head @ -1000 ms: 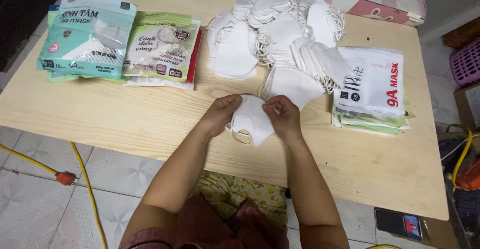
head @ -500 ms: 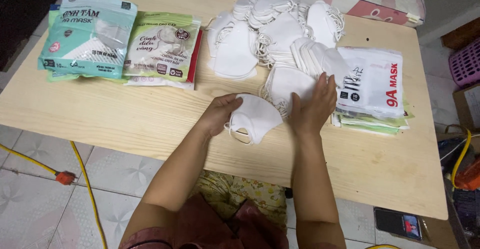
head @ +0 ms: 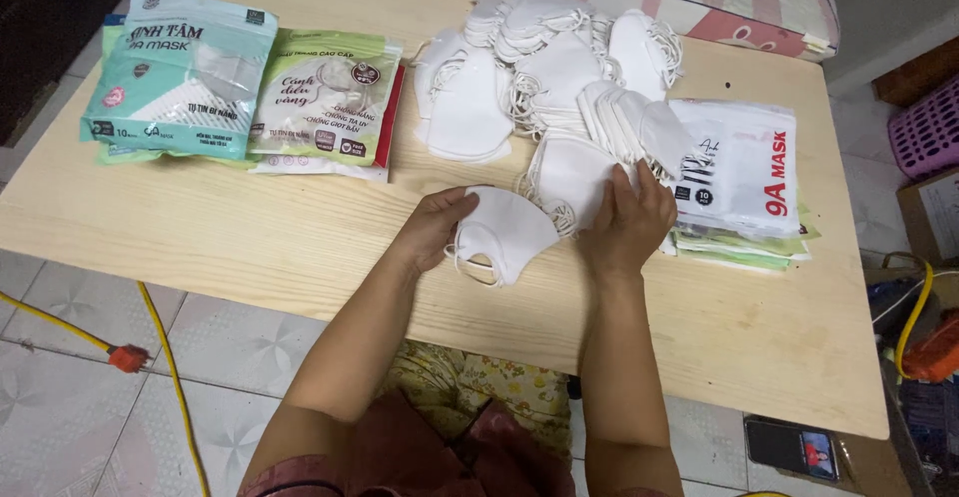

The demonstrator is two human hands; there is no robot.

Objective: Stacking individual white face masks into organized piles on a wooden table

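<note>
Since the earlier frame, the right hand (head: 627,219) had left the white mask (head: 504,229) in front of the person and reached out to the edge of the loose pile of masks (head: 559,77), where its fingers lay spread flat on a second white mask (head: 571,175) at the near end of the heap. It was pressing on that mask rather than gripping it, fingers wide.

Meanwhile the left hand (head: 438,225) stayed where it was, thumb and fingers pinched on the left edge of the first mask. That mask lay flat on the wooden desk (head: 300,247), near the front edge, between the two hands, with its ear loop showing at the lower side.

Behind the hands the pile of masks spread across the middle of the desk. To the right of it sat a stack of flat packets (head: 744,172), the top one white, with green ones beneath. At the far left lay a teal packet (head: 180,72) and, just beside it, a pale green packet (head: 325,92) resting on a red-edged one. A yellow cable (head: 165,357) ran over the tiled floor at the left.
</note>
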